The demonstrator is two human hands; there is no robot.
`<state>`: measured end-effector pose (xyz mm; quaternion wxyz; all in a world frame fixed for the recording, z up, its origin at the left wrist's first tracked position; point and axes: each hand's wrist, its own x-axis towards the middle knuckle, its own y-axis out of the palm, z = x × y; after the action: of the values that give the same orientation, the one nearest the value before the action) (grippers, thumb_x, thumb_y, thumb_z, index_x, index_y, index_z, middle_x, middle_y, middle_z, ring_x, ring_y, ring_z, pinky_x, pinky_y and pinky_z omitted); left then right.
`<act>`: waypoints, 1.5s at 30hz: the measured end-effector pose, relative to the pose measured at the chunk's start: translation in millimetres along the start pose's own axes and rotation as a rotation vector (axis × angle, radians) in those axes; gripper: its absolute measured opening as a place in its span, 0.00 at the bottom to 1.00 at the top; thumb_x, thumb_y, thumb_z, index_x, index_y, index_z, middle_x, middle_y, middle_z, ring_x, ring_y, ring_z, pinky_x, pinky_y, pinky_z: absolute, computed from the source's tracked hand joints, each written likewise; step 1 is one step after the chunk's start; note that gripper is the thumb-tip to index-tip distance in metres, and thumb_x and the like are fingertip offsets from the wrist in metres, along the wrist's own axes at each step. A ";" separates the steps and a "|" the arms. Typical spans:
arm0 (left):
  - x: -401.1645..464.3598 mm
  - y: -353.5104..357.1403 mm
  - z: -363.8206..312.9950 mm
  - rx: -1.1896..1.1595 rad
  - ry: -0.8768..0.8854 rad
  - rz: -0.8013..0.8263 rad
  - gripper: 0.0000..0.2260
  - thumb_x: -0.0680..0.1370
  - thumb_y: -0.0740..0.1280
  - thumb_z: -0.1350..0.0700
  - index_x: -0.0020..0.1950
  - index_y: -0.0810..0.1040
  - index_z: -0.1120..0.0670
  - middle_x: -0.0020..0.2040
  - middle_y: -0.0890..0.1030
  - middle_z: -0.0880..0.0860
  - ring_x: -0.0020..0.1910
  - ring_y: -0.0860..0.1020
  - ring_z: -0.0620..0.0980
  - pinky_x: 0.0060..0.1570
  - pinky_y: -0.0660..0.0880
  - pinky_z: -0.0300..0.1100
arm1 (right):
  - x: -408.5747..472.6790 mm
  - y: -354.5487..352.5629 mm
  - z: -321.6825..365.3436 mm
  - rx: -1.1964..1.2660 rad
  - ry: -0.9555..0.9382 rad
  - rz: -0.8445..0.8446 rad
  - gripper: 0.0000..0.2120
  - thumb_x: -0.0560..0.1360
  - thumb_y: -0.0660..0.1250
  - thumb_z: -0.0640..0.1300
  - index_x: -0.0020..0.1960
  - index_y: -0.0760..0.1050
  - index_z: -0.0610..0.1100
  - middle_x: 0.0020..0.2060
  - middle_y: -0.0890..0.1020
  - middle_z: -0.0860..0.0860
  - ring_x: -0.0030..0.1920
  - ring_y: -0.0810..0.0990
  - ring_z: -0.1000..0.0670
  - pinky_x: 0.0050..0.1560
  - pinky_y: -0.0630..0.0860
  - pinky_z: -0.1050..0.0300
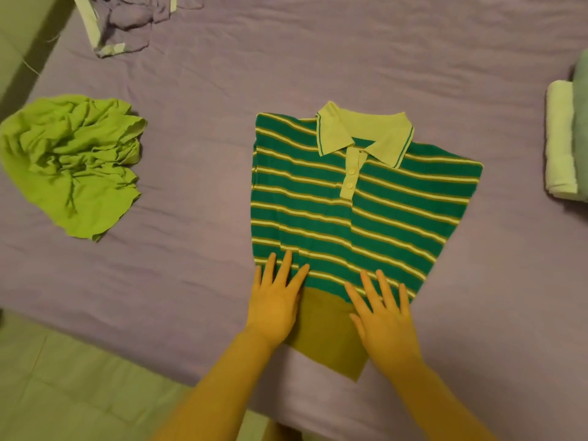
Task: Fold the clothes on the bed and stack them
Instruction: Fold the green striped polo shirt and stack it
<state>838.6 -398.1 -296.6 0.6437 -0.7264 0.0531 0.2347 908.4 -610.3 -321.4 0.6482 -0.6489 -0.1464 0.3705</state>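
With fingers straight and spread, my left hand point(277, 302) and right hand point(383, 308) both press flat on the polo's point(350, 211) near hem, gripping nothing. Polo lies face up w/ sides folded in, collar far from me, mid-bed point(197, 154). Left of it, well apart, a crumpled green top point(70, 163). Far left corner: a rumpled purple garment point(127, 20). Right edge: folded stack point(563, 141).

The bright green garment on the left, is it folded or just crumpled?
Crumpled. The bright green garment lies in a bunched, wrinkled heap on the bed sheet, with no flat, squared edges.
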 end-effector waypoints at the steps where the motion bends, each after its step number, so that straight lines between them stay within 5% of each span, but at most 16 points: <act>1: -7.3 1.8 6.1 -0.022 -0.027 -0.008 0.23 0.76 0.66 0.56 0.72 0.69 0.47 0.73 0.67 0.59 0.70 0.66 0.66 0.61 0.69 0.65 | -3.2 0.2 0.5 0.005 0.010 -0.020 0.24 0.74 0.64 0.53 0.68 0.72 0.47 0.67 0.73 0.41 0.70 0.64 0.35 0.65 0.57 0.34; 4: -21.6 -2.7 18.6 -0.147 -0.111 -0.103 0.26 0.73 0.73 0.60 0.69 0.72 0.49 0.72 0.68 0.62 0.70 0.67 0.65 0.60 0.71 0.64 | -11.9 -2.8 12.2 0.116 -0.035 0.014 0.39 0.57 0.82 0.40 0.65 0.71 0.47 0.64 0.75 0.40 0.65 0.67 0.35 0.62 0.68 0.34; 6: -24.1 -13.4 26.1 -0.230 -0.026 -0.060 0.21 0.76 0.69 0.50 0.69 0.73 0.48 0.73 0.66 0.55 0.71 0.65 0.58 0.67 0.67 0.55 | -21.8 -3.2 15.5 0.229 -0.087 -0.015 0.35 0.55 0.83 0.38 0.57 0.72 0.49 0.62 0.76 0.43 0.64 0.67 0.40 0.58 0.74 0.36; 10: -9.8 -17.0 54.4 0.015 0.518 -0.049 0.19 0.56 0.83 0.53 0.45 0.85 0.45 0.54 0.83 0.52 0.54 0.81 0.58 0.48 0.78 0.50 | -34.4 0.3 1.9 0.286 -0.227 0.052 0.27 0.58 0.82 0.46 0.49 0.71 0.57 0.67 0.71 0.46 0.69 0.61 0.42 0.61 0.70 0.33; 17: 12.0 -19.4 78.8 0.062 0.755 0.008 0.19 0.62 0.81 0.54 0.50 0.83 0.45 0.53 0.80 0.54 0.49 0.79 0.57 0.38 0.78 0.46 | -28.9 -0.4 -2.7 0.069 -0.366 0.250 0.40 0.49 0.79 0.65 0.59 0.69 0.61 0.72 0.63 0.42 0.69 0.65 0.34 0.62 0.61 0.40; 20: 23.7 -24.2 70.2 -0.115 0.672 0.065 0.08 0.67 0.77 0.53 0.45 0.84 0.48 0.48 0.79 0.52 0.47 0.75 0.54 0.41 0.76 0.48 | -28.4 -1.5 -7.4 0.088 -0.373 0.245 0.38 0.51 0.79 0.63 0.58 0.71 0.62 0.72 0.65 0.42 0.69 0.66 0.34 0.62 0.62 0.40; 22: 30.8 -28.5 68.8 -0.352 0.514 0.235 0.06 0.73 0.73 0.52 0.48 0.85 0.52 0.48 0.80 0.51 0.49 0.74 0.50 0.51 0.73 0.46 | -29.3 -4.1 -5.9 0.178 -0.330 0.194 0.24 0.58 0.77 0.60 0.51 0.75 0.62 0.71 0.67 0.44 0.70 0.63 0.37 0.62 0.66 0.37; 24: 33.6 -36.9 68.1 -0.647 0.324 0.347 0.06 0.74 0.71 0.54 0.49 0.84 0.55 0.45 0.81 0.50 0.45 0.76 0.45 0.50 0.74 0.41 | -30.2 -0.3 -1.8 0.269 -0.248 0.140 0.06 0.67 0.67 0.61 0.41 0.78 0.61 0.70 0.69 0.48 0.71 0.61 0.41 0.60 0.71 0.35; 26: 33.6 -46.9 66.2 -0.879 0.145 0.377 0.05 0.76 0.69 0.56 0.49 0.83 0.55 0.44 0.80 0.49 0.43 0.76 0.43 0.47 0.74 0.37 | -27.4 2.5 0.8 0.386 -0.161 0.127 0.12 0.70 0.60 0.61 0.37 0.79 0.59 0.68 0.72 0.51 0.69 0.65 0.43 0.62 0.70 0.40; 29: 41.6 -55.4 60.0 -1.135 -0.117 0.256 0.05 0.79 0.65 0.55 0.45 0.78 0.55 0.42 0.78 0.53 0.43 0.75 0.48 0.42 0.76 0.37 | -14.3 -20.8 1.7 0.956 0.157 0.086 0.07 0.74 0.66 0.54 0.40 0.79 0.54 0.59 0.77 0.56 0.61 0.74 0.52 0.63 0.69 0.53; 31: 52.9 -60.4 51.7 -1.232 -0.312 0.186 0.09 0.81 0.62 0.53 0.43 0.74 0.54 0.41 0.75 0.53 0.44 0.73 0.50 0.36 0.76 0.36 | 1.0 -36.6 -7.1 1.316 0.476 0.023 0.08 0.79 0.62 0.47 0.44 0.79 0.51 0.55 0.81 0.49 0.53 0.77 0.53 0.56 0.73 0.56; 33: 62.9 -61.3 42.4 -1.242 -0.442 0.175 0.13 0.82 0.58 0.50 0.43 0.73 0.54 0.42 0.74 0.53 0.45 0.72 0.51 0.38 0.75 0.41 | 15.5 -47.1 -16.6 1.531 0.683 -0.005 0.14 0.81 0.54 0.50 0.52 0.78 0.49 0.55 0.80 0.44 0.50 0.79 0.50 0.49 0.76 0.57; 37: 66.0 -56.3 31.3 -1.021 -0.296 0.164 0.11 0.76 0.67 0.45 0.45 0.74 0.53 0.42 0.75 0.49 0.43 0.73 0.47 0.43 0.72 0.41 | 32.5 -53.3 -18.0 1.198 0.575 0.132 0.28 0.77 0.63 0.53 0.73 0.60 0.48 0.58 0.73 0.53 0.55 0.74 0.52 0.53 0.72 0.58; 40: 64.5 -51.9 28.0 -0.762 -0.165 0.055 0.09 0.76 0.69 0.49 0.50 0.75 0.52 0.43 0.76 0.49 0.44 0.74 0.49 0.44 0.73 0.45 | 37.7 -50.4 -19.8 1.038 0.561 0.046 0.24 0.76 0.67 0.45 0.69 0.67 0.43 0.55 0.77 0.48 0.53 0.75 0.49 0.50 0.71 0.59; 45: 67.8 -82.2 22.2 -0.826 -0.169 -0.288 0.08 0.81 0.61 0.54 0.51 0.77 0.56 0.43 0.78 0.51 0.43 0.75 0.50 0.40 0.70 0.42 | 52.4 -76.9 -37.1 1.083 0.584 -0.242 0.13 0.81 0.57 0.47 0.62 0.69 0.42 0.51 0.75 0.49 0.50 0.74 0.50 0.39 0.69 0.64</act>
<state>923.7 -347.9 -250.9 0.3275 -0.9009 -0.1999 0.2028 991.3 -593.3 -267.9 0.9357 -0.2816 0.1731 0.1234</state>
